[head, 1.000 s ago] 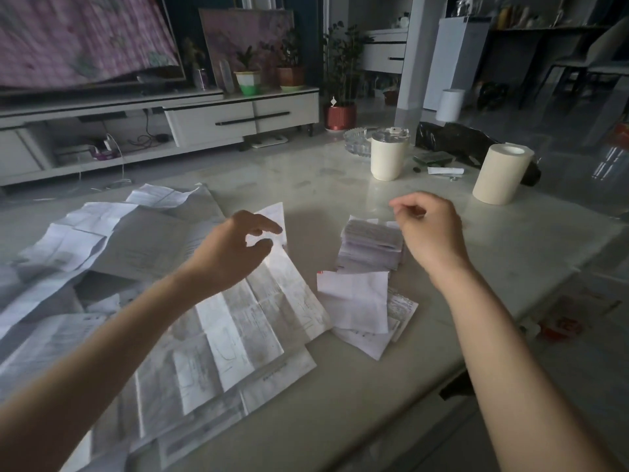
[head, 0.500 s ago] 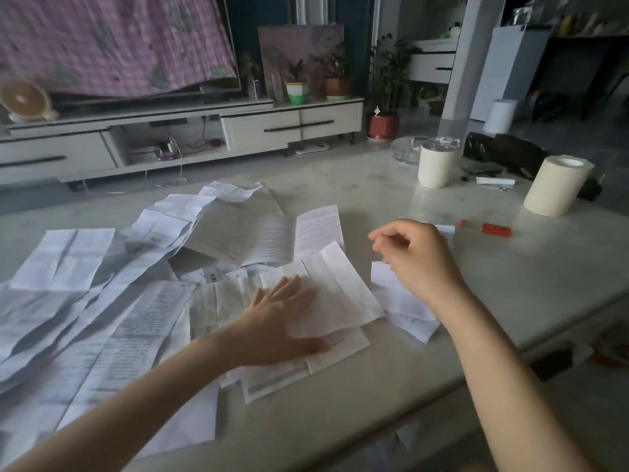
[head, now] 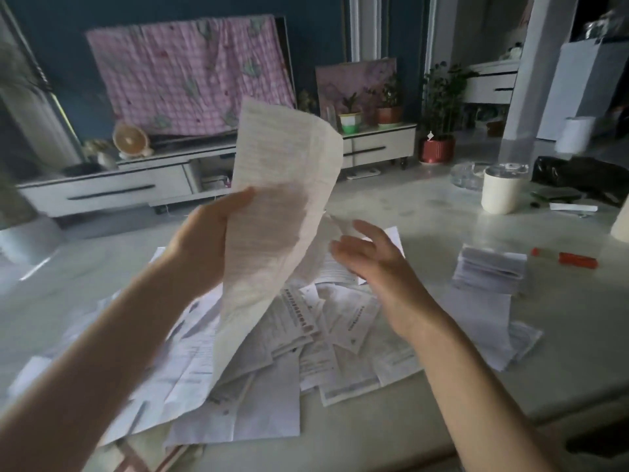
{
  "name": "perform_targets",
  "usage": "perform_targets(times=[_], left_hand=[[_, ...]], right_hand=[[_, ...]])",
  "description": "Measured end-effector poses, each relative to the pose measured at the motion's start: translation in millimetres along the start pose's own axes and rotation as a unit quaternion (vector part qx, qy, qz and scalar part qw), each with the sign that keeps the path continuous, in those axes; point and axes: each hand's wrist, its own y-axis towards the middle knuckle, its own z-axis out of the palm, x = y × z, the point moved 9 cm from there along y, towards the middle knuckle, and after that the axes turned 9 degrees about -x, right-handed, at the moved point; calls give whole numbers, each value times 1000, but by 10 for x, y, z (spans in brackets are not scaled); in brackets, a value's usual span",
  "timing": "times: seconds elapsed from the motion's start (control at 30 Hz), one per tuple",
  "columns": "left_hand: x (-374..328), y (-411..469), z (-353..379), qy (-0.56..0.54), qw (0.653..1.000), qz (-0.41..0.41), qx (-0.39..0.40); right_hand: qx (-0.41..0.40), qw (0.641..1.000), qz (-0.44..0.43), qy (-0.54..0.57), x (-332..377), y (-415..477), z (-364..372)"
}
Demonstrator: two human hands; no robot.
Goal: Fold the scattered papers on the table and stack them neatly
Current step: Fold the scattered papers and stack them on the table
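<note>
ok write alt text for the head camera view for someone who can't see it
A person's left hand holds a long creased sheet of paper up above a table, while the open right hand reaches toward it. Loose papers lie scattered underneath, and a stack of folded papers sits to the right near a red pen.
</note>
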Motion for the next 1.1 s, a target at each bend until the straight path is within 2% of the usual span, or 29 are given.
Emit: perform_targets(times=[0.17, 0.33, 0.5, 0.57, 0.63, 0.7, 0.77, 0.8, 0.87, 0.97, 1.0, 1.03, 1.1], left_hand=[[-524, -203, -259, -60, 998, 30, -1], [-1107, -142, -841, -70, 986, 68, -134], [-1579, -50, -1300, -99, 970, 78, -207], [-1663, -39, -1334, -130, 970, 64, -194], [-1652, -72, -1250, -134, 981, 45, -133], [-1513, -167, -1045, -67, 996, 17, -56], [-1373, -280, -913, 47, 998, 32, -1], [-1352, -301, -907, 97, 993, 63, -3], [-1404, -311, -979, 170, 973, 145, -65], [-1509, -362, -1100, 210, 944, 202, -153], [-1549, -385, -1116, 221, 936, 217, -169], [-1595, -406, -1121, 235, 927, 234, -177], [-1668, -442, -1066, 269, 909, 267, -172]], right_hand=[[127, 991, 31, 12, -43, 13, 765], [230, 973, -4, -17, 251, 75, 1213], [247, 969, 6, -23, 693, 149, 1459], [222, 975, 0, 15, 897, 194, 1502], [152, 987, -20, 46, 1113, 279, 1495], [72, 995, -35, 58, 1251, 370, 1421], [24, 997, -56, 43, 1366, 434, 1392], [10, 997, -65, 39, 1412, 457, 1381], [-7, 996, -81, 41, 1484, 486, 1348], [-39, 994, -95, 43, 1552, 500, 1313], [-70, 990, -121, 6, 1614, 474, 1255], [-110, 977, -175, -51, 1738, 412, 1180], [-142, 911, -349, -168, 2107, 123, 1164]])
